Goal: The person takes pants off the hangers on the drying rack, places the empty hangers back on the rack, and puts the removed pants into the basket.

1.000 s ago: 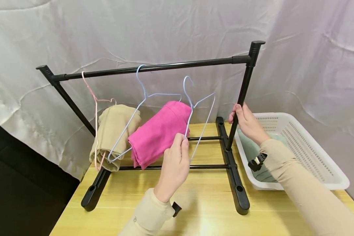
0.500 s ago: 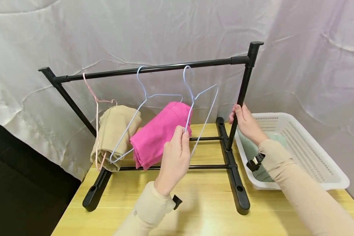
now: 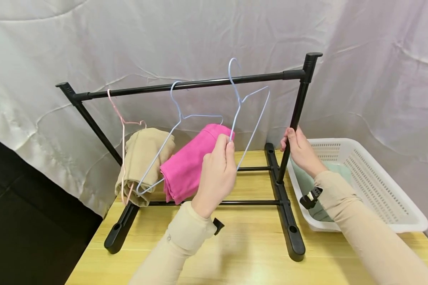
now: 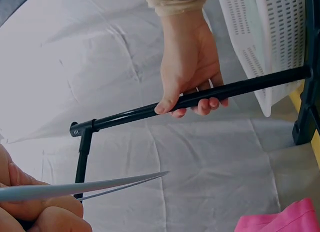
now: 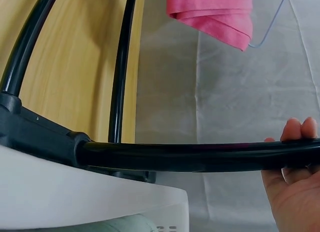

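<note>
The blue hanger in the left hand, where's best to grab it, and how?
Probably pinch the blue hanger by its near slanted side, coming from the front, as the left hand does. That wire is thin and slopes toward the front, and gripping there leaves the hook on top free.

Shone glossy, like coated metal, along the black rail point(image 3: 207, 83), smooth and duller on the blue hanger point(image 3: 239, 102). Looked like soft matt cloth on the pink roll point(image 3: 190, 162) and smooth plastic on the white basket point(image 3: 374, 188). Showed glossy wood on the table point(image 3: 249, 245), satiny cloth on the curtain point(image 3: 199, 35).
</note>
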`<move>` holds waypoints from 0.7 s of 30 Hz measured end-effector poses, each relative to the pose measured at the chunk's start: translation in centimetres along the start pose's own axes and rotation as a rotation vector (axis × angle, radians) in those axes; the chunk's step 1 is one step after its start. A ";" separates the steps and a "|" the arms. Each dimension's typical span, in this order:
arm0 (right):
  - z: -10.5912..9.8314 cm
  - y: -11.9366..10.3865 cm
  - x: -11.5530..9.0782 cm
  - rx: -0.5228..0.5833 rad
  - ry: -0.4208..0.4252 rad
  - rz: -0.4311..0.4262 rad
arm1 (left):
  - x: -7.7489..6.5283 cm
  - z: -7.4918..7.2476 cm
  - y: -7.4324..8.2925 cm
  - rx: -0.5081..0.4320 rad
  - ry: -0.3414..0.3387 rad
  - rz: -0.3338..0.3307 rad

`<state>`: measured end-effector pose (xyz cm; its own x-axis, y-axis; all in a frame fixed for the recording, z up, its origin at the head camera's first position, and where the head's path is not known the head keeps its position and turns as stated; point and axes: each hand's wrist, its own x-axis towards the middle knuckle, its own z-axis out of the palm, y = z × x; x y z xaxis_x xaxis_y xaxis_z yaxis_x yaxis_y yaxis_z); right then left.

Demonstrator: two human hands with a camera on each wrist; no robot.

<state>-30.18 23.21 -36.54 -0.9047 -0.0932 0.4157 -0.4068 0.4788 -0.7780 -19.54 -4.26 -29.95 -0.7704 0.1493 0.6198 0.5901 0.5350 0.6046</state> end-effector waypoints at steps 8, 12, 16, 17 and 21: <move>0.0 0.1 0.0 -0.013 -0.002 0.020 | 2.0 1.2 0.0 0.051 -0.048 -0.027; 0.0 0.1 0.0 -0.006 0.001 0.013 | 2.7 1.7 0.0 0.083 -0.066 -0.037; 0.1 0.0 0.1 -0.008 0.005 0.009 | 3.2 2.2 0.0 0.110 -0.089 -0.051; 0.1 0.0 0.0 -0.010 0.007 0.010 | 3.3 2.3 0.1 0.113 -0.095 -0.053; 0.1 -0.1 0.0 -0.003 0.009 0.007 | 3.4 2.7 0.2 0.111 -0.117 -0.064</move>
<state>-30.17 23.12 -36.52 -0.9063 -0.0820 0.4146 -0.4001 0.4825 -0.7792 -22.71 -1.40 -29.11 -0.8321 0.2044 0.5156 0.5138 0.6339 0.5781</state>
